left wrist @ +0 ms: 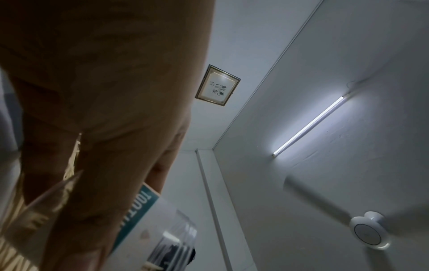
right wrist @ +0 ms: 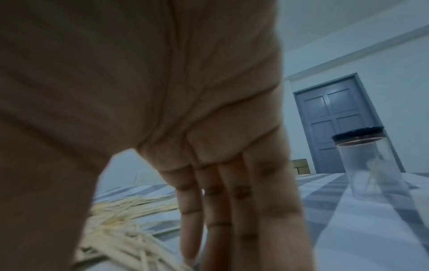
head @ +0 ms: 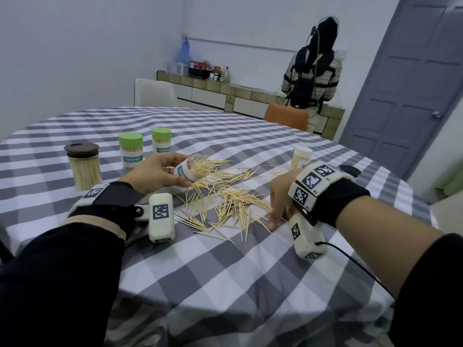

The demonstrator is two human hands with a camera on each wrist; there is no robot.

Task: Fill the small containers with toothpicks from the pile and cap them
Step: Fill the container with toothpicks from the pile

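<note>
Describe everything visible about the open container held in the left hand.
The open container is a small clear plastic cylinder with a white and teal label reading partly "TOOTH". It has no cap. It is tilted on its side, mouth facing the toothpick pile, and partly filled with pale toothpicks. The left hand grips it, fingers and thumb curled round its body, holding it just above the checked tablecloth.

The room was lit coolly and evenly by a ceiling tube light (left wrist: 308, 125), ringed with glare. The head view was sharp but bowed at its edges. Both wrist views were dim, the hands shadowed, and the ceiling fan (left wrist: 369, 232) was motion-blurred.
</note>
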